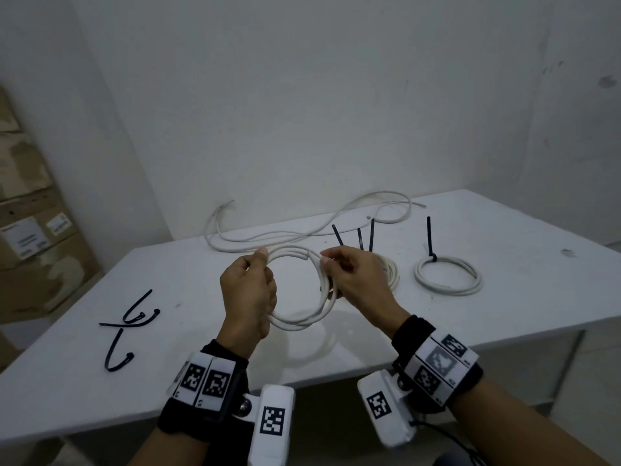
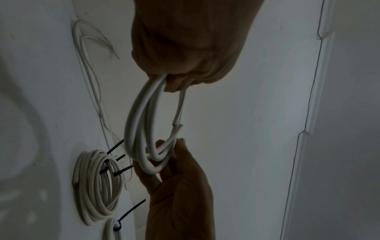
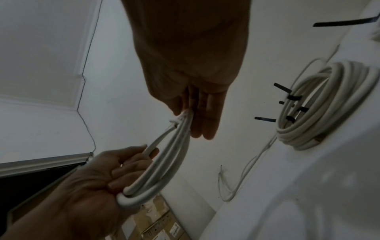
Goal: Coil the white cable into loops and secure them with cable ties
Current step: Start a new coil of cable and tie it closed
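A white cable coil (image 1: 304, 319) of a few loops hangs in the air above the white table (image 1: 504, 317), held by both hands. My left hand (image 1: 250, 294) grips its left side, fingers curled round the loops (image 3: 139, 191). My right hand (image 1: 349, 280) pinches the right side of the coil (image 2: 153, 164), where a cut cable end (image 2: 177, 128) sticks out. Loose black cable ties (image 1: 129, 326) lie at the table's left.
Two tied coils lie on the table: one (image 1: 448, 275) at the right with one black tie, another (image 1: 391, 269) behind my right hand with several ties. A long loose white cable (image 1: 302, 232) snakes along the back edge. Cardboard boxes (image 1: 33, 237) stand at the left wall.
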{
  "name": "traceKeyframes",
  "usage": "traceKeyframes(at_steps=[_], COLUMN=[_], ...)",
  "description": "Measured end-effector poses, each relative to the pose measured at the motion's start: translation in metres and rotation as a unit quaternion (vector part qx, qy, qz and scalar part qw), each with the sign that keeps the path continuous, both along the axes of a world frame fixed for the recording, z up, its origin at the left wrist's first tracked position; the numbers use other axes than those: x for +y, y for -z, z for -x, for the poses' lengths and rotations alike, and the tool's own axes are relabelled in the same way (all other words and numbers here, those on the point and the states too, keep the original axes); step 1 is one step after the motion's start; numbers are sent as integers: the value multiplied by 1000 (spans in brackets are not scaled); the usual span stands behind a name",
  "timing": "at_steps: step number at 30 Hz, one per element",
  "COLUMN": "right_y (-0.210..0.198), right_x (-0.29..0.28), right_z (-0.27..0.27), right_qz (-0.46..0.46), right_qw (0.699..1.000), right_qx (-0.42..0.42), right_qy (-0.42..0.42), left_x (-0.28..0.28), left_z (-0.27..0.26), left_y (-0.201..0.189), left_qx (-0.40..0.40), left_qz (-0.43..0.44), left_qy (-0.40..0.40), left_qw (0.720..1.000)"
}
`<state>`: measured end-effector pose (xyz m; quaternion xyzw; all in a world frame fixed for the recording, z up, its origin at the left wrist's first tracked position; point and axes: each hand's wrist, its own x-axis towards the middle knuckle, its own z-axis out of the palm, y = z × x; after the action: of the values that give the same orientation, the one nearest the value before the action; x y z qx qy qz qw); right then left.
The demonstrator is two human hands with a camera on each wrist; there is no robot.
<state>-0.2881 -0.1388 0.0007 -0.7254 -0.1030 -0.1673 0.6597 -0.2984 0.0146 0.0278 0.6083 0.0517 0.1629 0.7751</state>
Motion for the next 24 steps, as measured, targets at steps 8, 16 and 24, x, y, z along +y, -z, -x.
traceKeyframes(at_steps=[8, 16, 24], right_y=[-6, -3, 3], right_x=[11, 16, 18], right_z=[-4, -7, -10], right_qz=[130, 300, 230], right_qw=[990, 944, 954], right_qx=[-60, -119, -166], right_qy=[9, 71, 95], left_x=[-1, 2, 4], left_z=[6, 11, 14], left_y=[4, 8, 11], left_qx=[14, 13, 6], left_qz=[-10, -10, -46], left_qy=[56, 56, 76], left_qw=[998, 998, 996])
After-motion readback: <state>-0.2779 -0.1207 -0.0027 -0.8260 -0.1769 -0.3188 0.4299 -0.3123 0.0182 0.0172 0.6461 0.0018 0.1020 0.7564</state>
